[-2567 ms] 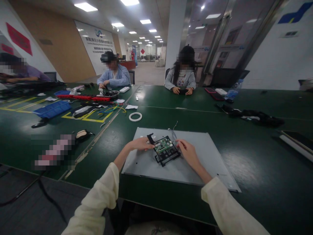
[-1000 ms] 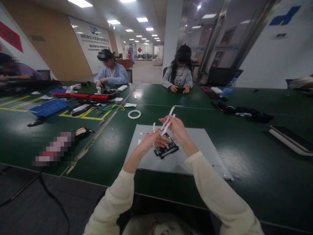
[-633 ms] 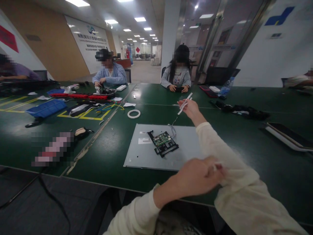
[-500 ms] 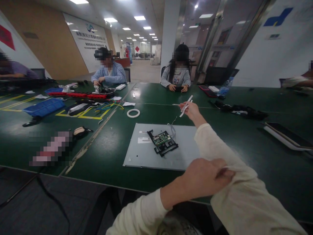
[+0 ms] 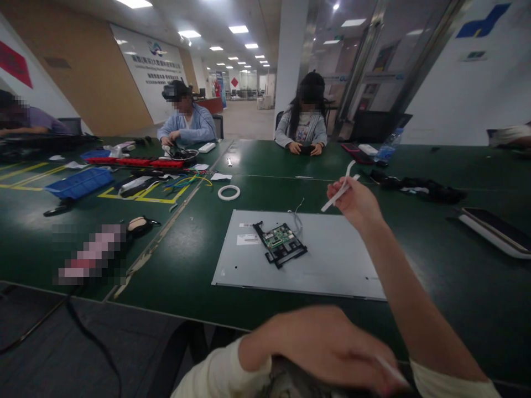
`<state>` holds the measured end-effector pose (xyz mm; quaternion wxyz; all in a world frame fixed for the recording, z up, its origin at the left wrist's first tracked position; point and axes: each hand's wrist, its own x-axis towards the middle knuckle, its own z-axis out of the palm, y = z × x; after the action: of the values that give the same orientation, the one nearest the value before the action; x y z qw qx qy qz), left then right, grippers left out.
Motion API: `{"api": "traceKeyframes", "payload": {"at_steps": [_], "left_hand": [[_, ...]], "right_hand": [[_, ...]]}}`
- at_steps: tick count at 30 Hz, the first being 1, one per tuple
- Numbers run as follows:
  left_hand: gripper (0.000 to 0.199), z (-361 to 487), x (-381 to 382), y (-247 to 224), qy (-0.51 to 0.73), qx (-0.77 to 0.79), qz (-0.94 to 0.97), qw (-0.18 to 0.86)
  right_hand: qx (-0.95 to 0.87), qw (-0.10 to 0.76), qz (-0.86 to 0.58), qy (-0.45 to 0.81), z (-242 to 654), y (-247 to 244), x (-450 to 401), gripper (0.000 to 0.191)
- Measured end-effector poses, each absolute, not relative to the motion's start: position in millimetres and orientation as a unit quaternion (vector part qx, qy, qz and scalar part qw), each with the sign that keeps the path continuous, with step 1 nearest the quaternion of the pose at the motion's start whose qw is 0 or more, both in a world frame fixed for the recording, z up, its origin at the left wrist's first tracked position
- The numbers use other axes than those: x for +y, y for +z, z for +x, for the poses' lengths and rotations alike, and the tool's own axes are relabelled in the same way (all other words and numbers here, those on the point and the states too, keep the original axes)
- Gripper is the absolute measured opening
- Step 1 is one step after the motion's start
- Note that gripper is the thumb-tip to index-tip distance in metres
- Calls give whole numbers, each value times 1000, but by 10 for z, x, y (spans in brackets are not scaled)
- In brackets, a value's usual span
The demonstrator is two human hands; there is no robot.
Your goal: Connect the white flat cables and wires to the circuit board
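My right hand [image 5: 357,202] is raised above the green table, pinching two thin white flat strips [image 5: 341,192] that stick up and to the left. Its forearm is bare up to the elbow. My left hand [image 5: 327,344] is low at the bottom edge, fingers gripping the cream sleeve [image 5: 452,382] pushed up at my right elbow. A small green circuit board in a black frame [image 5: 283,243] lies untouched on a grey metal panel [image 5: 332,265], with thin white wires at its far corner.
A white tape ring [image 5: 229,192] lies beyond the panel. A blue tray [image 5: 79,183], cables and tools sit left. A flat dark device [image 5: 493,232] and black items [image 5: 418,189] lie right. Two people sit across the table, a third at the far left.
Both hands left the board and lifted the white strips. The right hand kept them and swung right; the left hand dropped to my right arm and pushed the sleeve up to the elbow.
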<state>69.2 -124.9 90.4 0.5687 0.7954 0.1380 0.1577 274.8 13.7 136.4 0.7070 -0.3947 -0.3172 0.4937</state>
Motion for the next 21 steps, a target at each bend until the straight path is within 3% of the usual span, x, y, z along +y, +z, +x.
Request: {"api": "traceKeyframes", "payload": {"at_steps": [3,5,7,9,14,21], "left_hand": [[36,486,-503,1096,406,217,639,616],[34,345,-51,1091,612,282,467,572],[30,211,358,1028,727,318,346,501],[27,88,692,941,762,329,281,481],[22,-142,1117,703,779,368,213,461],[20,-529,1315,683,763,526,192,323]], "right_hand": [[-458,616,-402,499,2215,1133,-631,26],[-572,476,-395,539,1817,936,-1080,35],[-687,366,-320,540,1439,769,-1396,37],[-771,295,-235,513,1122,657,-1565,32],[-810,305,-314,390,671,551,-1581,18],[-859,289,-240,349,539,595,-1558,25]]}}
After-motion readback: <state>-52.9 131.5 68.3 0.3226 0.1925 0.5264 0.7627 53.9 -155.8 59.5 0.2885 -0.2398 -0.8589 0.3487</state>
